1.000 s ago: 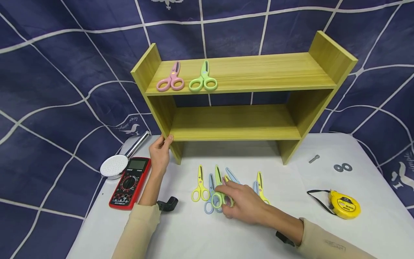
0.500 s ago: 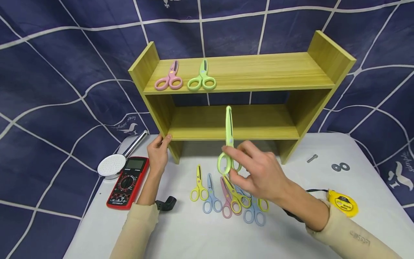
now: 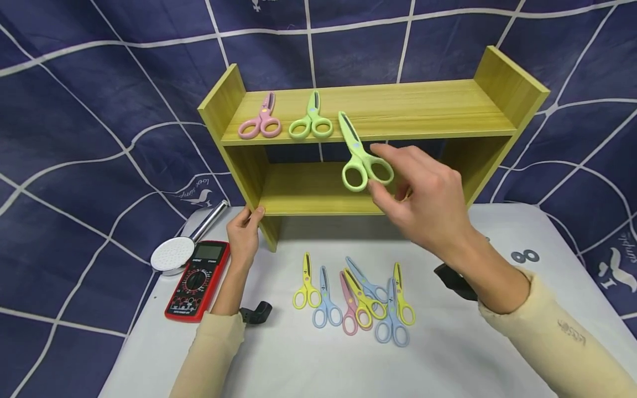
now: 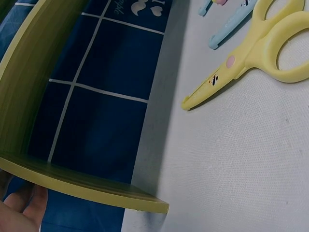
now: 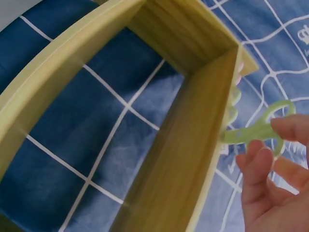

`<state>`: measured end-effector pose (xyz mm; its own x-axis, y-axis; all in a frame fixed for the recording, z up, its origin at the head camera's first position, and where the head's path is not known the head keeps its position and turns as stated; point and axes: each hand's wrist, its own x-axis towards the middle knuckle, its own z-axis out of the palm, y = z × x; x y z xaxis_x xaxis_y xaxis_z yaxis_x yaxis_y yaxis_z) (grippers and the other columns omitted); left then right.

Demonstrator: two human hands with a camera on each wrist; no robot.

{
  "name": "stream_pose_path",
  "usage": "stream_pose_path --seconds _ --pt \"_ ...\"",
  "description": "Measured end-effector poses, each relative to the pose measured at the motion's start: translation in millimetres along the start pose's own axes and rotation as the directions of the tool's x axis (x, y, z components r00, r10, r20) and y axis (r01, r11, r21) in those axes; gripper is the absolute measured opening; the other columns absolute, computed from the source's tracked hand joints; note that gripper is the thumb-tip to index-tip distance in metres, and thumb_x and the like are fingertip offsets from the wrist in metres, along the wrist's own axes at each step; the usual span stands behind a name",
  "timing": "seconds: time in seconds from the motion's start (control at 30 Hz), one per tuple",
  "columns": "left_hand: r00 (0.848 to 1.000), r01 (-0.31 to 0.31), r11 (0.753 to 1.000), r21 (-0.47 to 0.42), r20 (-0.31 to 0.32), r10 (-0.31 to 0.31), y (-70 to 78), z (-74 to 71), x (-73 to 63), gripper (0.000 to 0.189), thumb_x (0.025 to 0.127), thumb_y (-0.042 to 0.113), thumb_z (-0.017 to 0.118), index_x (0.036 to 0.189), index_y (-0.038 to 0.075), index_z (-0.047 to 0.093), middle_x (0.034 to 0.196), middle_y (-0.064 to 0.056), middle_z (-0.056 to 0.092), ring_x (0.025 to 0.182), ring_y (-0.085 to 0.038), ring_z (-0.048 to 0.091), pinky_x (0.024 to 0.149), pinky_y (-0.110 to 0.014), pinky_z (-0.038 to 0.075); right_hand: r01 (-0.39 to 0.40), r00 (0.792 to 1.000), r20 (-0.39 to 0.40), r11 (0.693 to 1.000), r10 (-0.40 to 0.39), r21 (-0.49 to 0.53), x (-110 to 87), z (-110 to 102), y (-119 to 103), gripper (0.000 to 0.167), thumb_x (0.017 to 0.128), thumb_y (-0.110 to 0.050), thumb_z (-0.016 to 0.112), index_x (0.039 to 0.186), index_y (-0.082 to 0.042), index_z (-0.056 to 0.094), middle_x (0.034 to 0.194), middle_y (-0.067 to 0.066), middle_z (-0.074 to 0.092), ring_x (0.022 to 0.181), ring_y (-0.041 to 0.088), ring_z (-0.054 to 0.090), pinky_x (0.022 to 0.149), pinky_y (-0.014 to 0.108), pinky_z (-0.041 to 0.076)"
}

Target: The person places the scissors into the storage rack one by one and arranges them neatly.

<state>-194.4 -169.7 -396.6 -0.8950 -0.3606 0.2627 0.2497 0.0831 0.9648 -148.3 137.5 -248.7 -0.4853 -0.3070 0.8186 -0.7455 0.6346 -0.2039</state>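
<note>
My right hand [image 3: 430, 196] pinches a pair of green scissors [image 3: 356, 148] by one handle loop. The blades point up, with the tip overlapping the front edge of the upper board in the head view. At the lower left, my left hand [image 3: 243, 237] grips the side panel of the wooden shelf [image 3: 428, 108], thumb in front and fingers behind. On the top board lie pink scissors [image 3: 261, 120] and a second green pair [image 3: 311, 119], side by side. Below, yellow scissors [image 3: 307, 287] and blue scissors [image 3: 325, 301] lie on the table beside several overlapping pairs.
A red multimeter [image 3: 197, 282] and a shower head [image 3: 174, 254] lie left of my left forearm. Two washers [image 3: 525, 256] are at the right. My right arm hides the tape measure and most of the bolt.
My right hand has picked the green scissors up from the pile and raised them to the top board's front edge, tilting them left. My left hand stays on the shelf.
</note>
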Motion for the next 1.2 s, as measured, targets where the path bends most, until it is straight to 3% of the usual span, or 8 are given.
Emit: stream_pose_path --seconds 0.2,0.33,0.5,0.7,0.83,0.97,1.2 --pt "1.000 0.013 1.000 0.000 0.001 -0.013 -1.3 -0.4 0.3 0.035 0.096 0.003 0.060 0.129 -0.008 0.057 0.130 -0.023 0.057 0.100 -0.005 0.063 0.093 -0.027 0.050 -0.048 0.991 -0.120 0.998 0.054 0.047 8.2 7 10 0.032 0.084 -0.014 0.074 0.112 0.001 0.070 0.093 0.013 0.071 0.049 0.009 0.050 0.051 0.022 0.039" --pt "1.000 0.021 1.000 -0.007 0.003 -0.021 -15.6 -2.2 6.5 0.035 0.096 0.005 0.062 0.130 -0.005 0.059 0.131 -0.021 0.058 0.103 -0.009 0.063 0.094 -0.030 0.050 -0.091 0.977 -0.189 0.995 0.098 0.046 15.0 11 17 0.032 0.083 -0.016 0.078 0.109 0.001 0.071 0.092 0.014 0.072 0.049 0.011 0.052 0.055 0.022 0.038" --pt "1.000 0.009 0.999 -0.031 -0.014 -0.009 -33.1 -3.9 12.2 0.034 0.096 0.007 0.063 0.129 0.000 0.062 0.131 -0.016 0.059 0.106 -0.012 0.063 0.095 -0.030 0.049 -0.103 0.979 -0.179 0.994 0.097 -0.020 27.6 15 21 0.039 0.085 -0.024 0.080 0.112 0.001 0.070 0.096 0.016 0.072 0.052 0.017 0.057 0.055 0.027 0.042" --pt "1.000 -0.016 1.000 -0.023 -0.027 0.015 -34.4 -3.1 11.7 0.033 0.096 0.007 0.064 0.128 -0.001 0.063 0.130 -0.016 0.061 0.105 -0.012 0.064 0.094 -0.030 0.050 -0.172 0.980 -0.115 0.979 0.160 -0.105 41.5 21 23 0.045 0.084 -0.025 0.081 0.118 0.000 0.067 0.097 0.016 0.073 0.067 0.031 0.066 0.061 0.046 0.045" --pt "0.999 -0.015 1.000 -0.019 -0.031 0.014 -34.2 -3.2 11.8 0.034 0.095 0.007 0.064 0.128 -0.001 0.063 0.130 -0.016 0.061 0.106 -0.014 0.064 0.093 -0.030 0.050 -0.186 0.982 -0.059 0.966 0.178 -0.177 44.6 22 25 0.050 0.084 -0.030 0.080 0.124 -0.003 0.065 0.098 0.016 0.073 0.075 0.036 0.069 0.059 0.050 0.047" --pt "0.999 -0.008 1.000 -0.021 -0.037 0.007 -34.0 -3.1 11.9 0.035 0.095 0.008 0.065 0.129 0.000 0.062 0.130 -0.015 0.061 0.109 -0.017 0.063 0.093 -0.030 0.050 -0.190 0.982 -0.044 0.967 0.185 -0.167 45.4 21 26 0.051 0.085 -0.032 0.079 0.125 -0.004 0.065 0.101 0.015 0.073 0.075 0.037 0.068 0.061 0.051 0.046" --pt "0.999 -0.003 1.000 -0.022 -0.037 0.002 -33.9 -3.1 11.1 0.035 0.095 0.008 0.065 0.129 0.000 0.062 0.129 -0.015 0.061 0.108 -0.015 0.063 0.094 -0.031 0.050 -0.227 0.974 -0.037 0.967 0.225 -0.111 44.7 20 28 0.037 0.093 -0.025 0.070 0.124 -0.004 0.067 0.105 0.013 0.073 0.084 0.038 0.068 0.067 0.053 0.046"
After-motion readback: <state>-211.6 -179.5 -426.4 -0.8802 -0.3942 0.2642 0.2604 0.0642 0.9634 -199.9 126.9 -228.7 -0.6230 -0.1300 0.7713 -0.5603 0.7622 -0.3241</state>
